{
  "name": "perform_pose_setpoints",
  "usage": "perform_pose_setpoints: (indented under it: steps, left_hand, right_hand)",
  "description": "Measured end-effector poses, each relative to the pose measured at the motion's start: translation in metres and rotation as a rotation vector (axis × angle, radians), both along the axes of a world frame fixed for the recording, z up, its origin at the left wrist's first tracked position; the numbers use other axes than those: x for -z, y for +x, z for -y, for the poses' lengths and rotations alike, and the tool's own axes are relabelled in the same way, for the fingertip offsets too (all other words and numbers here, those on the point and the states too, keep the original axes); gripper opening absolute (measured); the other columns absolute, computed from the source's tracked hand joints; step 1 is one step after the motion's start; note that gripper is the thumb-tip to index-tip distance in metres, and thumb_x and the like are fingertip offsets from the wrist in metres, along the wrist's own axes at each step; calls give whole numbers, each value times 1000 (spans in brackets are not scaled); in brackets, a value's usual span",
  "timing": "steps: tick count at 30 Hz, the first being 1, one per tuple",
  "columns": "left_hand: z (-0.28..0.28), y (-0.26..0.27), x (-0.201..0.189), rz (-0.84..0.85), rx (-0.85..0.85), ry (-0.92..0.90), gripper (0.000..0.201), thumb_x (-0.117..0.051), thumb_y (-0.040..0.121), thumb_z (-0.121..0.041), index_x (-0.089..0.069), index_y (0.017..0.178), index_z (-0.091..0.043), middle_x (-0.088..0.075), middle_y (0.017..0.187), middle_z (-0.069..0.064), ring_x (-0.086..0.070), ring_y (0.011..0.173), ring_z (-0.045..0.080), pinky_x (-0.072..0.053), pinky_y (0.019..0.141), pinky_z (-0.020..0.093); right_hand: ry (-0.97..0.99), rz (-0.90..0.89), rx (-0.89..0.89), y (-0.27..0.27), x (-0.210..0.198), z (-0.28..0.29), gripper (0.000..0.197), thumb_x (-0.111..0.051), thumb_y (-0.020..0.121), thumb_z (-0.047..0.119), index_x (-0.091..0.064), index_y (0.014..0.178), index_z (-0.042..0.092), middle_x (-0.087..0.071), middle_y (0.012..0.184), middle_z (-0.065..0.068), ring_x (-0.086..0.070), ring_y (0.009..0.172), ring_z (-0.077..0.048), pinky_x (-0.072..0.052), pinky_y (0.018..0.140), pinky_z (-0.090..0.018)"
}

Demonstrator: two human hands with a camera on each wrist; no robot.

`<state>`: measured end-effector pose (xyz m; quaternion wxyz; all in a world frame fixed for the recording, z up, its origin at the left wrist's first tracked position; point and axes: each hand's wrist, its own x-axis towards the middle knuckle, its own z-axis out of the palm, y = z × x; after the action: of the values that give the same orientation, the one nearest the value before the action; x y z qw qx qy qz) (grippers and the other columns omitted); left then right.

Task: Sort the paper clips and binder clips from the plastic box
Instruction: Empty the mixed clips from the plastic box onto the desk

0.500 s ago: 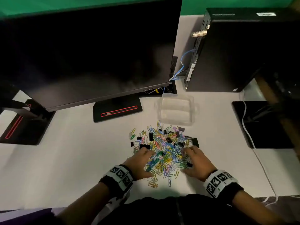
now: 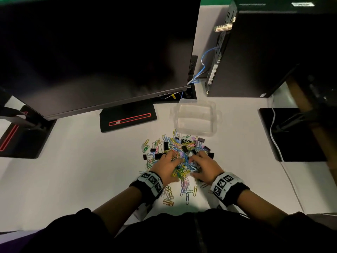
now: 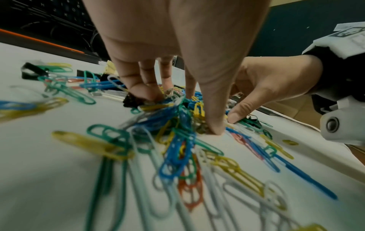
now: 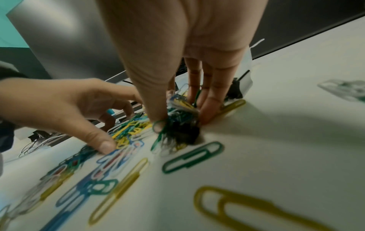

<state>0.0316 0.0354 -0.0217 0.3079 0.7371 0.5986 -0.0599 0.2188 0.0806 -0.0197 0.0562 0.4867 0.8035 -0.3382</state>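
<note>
A heap of coloured paper clips [image 2: 177, 146] mixed with black binder clips [image 2: 165, 145] lies on the white table [image 2: 76, 172], just in front of the clear plastic box [image 2: 196, 117]. My left hand [image 2: 171, 161] and right hand [image 2: 198, 161] dig into the near side of the heap, close together. In the left wrist view, my left hand [image 3: 179, 114] grips a bunch of paper clips [image 3: 168, 109] between thumb and curled fingers. In the right wrist view, my right hand [image 4: 182, 120] pinches a tangled bunch of paper clips [image 4: 177, 112] with something black in it. Loose paper clips [image 2: 168, 199] lie nearer me.
A large dark monitor [image 2: 91, 52] overhangs the back of the table, its stand base [image 2: 127, 118] left of the box. A black computer tower [image 2: 264, 52] stands at the back right. A black pad [image 2: 299, 147] with a white cable [image 2: 273, 136] is on the right.
Both hands have moved forward into the heap and closer together. Their fingers, which lay flatter on the near edge, now curl round bunches of clips.
</note>
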Motion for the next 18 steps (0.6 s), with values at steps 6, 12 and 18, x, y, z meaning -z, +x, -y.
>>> perform_pose_setpoints:
  steps: [6,12,18]
  left_hand:
    - [-11,-8,-9,139,-74,14,29,-55,88,-10,-58,117,-17,-45,130,4,-54,111,24,-43,95,30]
    - [-23,-16,-26,294,-226,-60,20,-60,87,-8,-66,106,-11,-61,112,0,-60,97,24,-46,84,28]
    - [-39,-27,-31,408,-310,-135,16,-67,82,-11,-69,98,-13,-62,101,7,-57,61,10,-52,68,32]
  right_hand:
    - [1,-116,64,8,-9,-12,27,-70,78,16,-67,104,16,-64,102,-4,-50,80,-10,-37,76,-20]
    - [-18,-191,149,15,-18,-19,17,-71,78,15,-71,96,15,-67,84,-1,-56,71,-9,-40,68,-15]
    - [-21,-243,160,13,-37,-46,15,-72,76,11,-72,92,11,-70,86,-1,-58,70,-9,-43,70,-16]
